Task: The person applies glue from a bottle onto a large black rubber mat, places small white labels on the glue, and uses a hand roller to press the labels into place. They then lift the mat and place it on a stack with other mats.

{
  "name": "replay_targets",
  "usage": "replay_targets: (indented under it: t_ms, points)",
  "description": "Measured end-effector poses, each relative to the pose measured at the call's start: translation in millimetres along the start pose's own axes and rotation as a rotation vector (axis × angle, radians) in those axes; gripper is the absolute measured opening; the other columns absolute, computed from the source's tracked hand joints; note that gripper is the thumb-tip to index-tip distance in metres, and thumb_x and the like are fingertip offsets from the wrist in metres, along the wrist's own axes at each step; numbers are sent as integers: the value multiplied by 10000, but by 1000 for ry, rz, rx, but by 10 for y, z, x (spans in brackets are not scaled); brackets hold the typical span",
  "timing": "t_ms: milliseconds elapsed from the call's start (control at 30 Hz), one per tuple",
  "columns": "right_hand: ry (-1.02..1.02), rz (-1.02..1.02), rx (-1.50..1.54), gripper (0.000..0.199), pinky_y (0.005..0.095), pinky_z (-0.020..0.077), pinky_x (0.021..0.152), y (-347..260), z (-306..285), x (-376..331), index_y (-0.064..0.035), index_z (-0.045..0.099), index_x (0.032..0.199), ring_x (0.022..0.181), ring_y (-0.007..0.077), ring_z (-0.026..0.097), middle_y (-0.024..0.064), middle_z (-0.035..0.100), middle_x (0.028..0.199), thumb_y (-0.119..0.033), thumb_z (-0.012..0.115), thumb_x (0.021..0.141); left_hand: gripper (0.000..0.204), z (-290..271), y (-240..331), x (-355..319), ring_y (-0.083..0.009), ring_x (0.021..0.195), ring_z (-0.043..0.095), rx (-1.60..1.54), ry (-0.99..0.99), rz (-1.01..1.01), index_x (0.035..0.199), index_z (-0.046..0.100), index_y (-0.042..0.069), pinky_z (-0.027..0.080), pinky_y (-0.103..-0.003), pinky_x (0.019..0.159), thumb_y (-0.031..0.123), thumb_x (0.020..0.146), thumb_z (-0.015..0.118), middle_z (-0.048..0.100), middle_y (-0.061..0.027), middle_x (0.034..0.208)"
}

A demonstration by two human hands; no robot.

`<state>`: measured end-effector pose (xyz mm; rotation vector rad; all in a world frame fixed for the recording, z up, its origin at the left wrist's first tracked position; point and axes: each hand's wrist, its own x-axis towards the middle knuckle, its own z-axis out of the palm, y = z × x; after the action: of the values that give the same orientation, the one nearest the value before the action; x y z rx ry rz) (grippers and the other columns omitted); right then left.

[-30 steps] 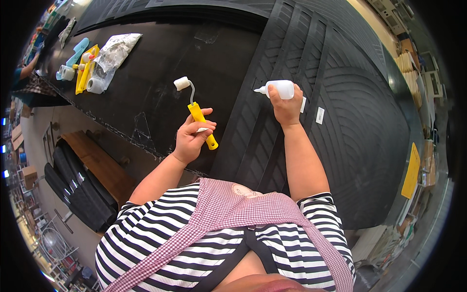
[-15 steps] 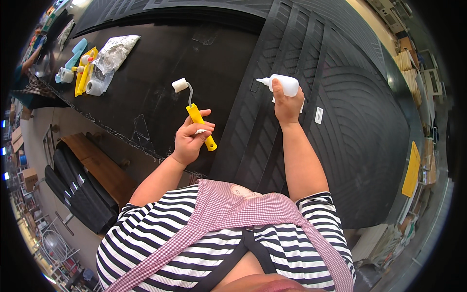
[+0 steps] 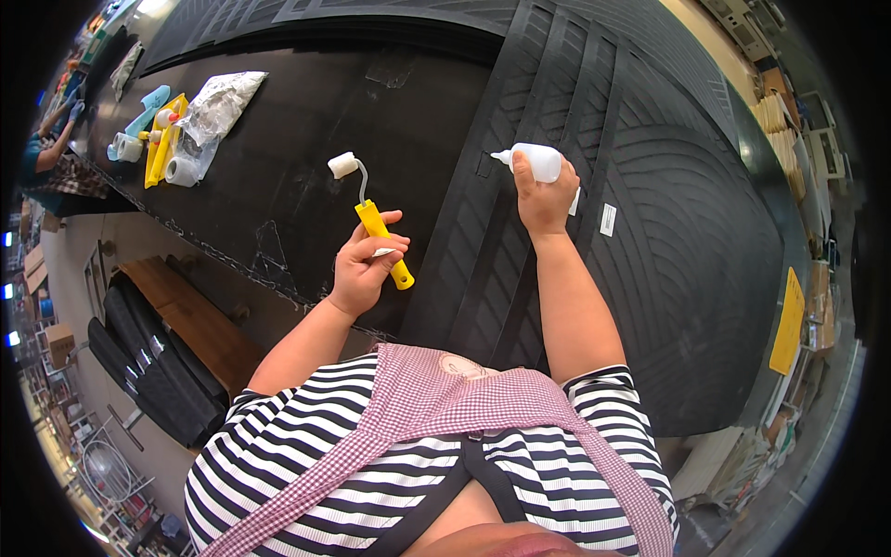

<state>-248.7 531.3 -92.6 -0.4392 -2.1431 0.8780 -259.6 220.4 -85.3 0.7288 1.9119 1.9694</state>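
Note:
My left hand (image 3: pixel 364 269) is closed round the yellow handle of a small paint roller (image 3: pixel 373 223). The roller's short white sleeve points up and away from me, over the black tabletop. A white squeeze bottle (image 3: pixel 540 162) lies tipped on its side in my right hand (image 3: pixel 546 200), its narrow nozzle pointing left. Beneath the bottle is a large black panel (image 3: pixel 640 306) with curved, ribbed patterns and long raised strips. I cannot tell whether the nozzle touches it. A small white label (image 3: pixel 608 220) sits on the panel, right of my right hand.
At the far left of the black table (image 3: pixel 306 121) lie a yellow tray (image 3: pixel 158 162), a roll of clear tape (image 3: pixel 182 171) and a crumpled plastic bag (image 3: pixel 223 102). A co-worker (image 3: pixel 65 167) stands beyond them. Black rolled pieces (image 3: pixel 153 362) rest beside a wooden board (image 3: pixel 195 320) below the left edge.
My right hand and the bottle have shifted slightly left, with the bottle tilted a little more. The left hand and roller have barely moved. The co-worker has come further into view.

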Motion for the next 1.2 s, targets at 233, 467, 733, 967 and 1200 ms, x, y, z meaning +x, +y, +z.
replay_targets:
  t_ms: [233, 467, 733, 967, 1200]
  points:
    - [-49, 35, 65, 338, 435, 439, 724, -19, -41, -15, -54, 645, 776, 754, 329, 606, 116, 653, 761, -371, 756, 816, 90, 10, 13, -4, -228, 1010, 687, -4, 6, -3, 954, 721, 44, 543, -339, 909, -6, 882, 704, 579, -172, 1323]
    - [-126, -1, 111, 322, 440, 461, 665, -79, -86, 3, -55, 645, 730, 690, 314, 613, 105, 653, 705, -346, 757, 808, 82, 4, 0, -5, -228, 1009, 687, -1, 6, -2, 949, 721, 42, 544, -337, 903, -4, 883, 702, 582, -170, 1321]
    - [-42, -24, 56, 321, 450, 460, 640, -63, -65, -4, -50, 632, 715, 664, 320, 599, 112, 638, 690, -335, 752, 802, 88, 11, 9, -4, -226, 1010, 684, -1, 7, -6, 948, 721, 42, 540, -336, 904, -9, 880, 700, 581, -164, 1323]
    - [-116, 173, 399, 278, 315, 485, 673, -192, -227, -13, -21, 688, 845, 708, 201, 652, 72, 691, 784, -291, 751, 848, 90, 9, 16, -7, -224, 1010, 684, -6, 6, -6, 954, 723, 41, 539, -339, 908, -7, 883, 699, 581, -163, 1320]
    - [-69, 878, 1673, 365, 282, 345, 629, -381, -833, -44, -76, 676, 929, 652, 122, 439, 14, 544, 750, -429, 725, 851, 101, 28, 12, -8, -223, 1008, 680, 10, 10, -8, 952, 723, 40, 534, -333, 917, -23, 878, 697, 573, -163, 1331]
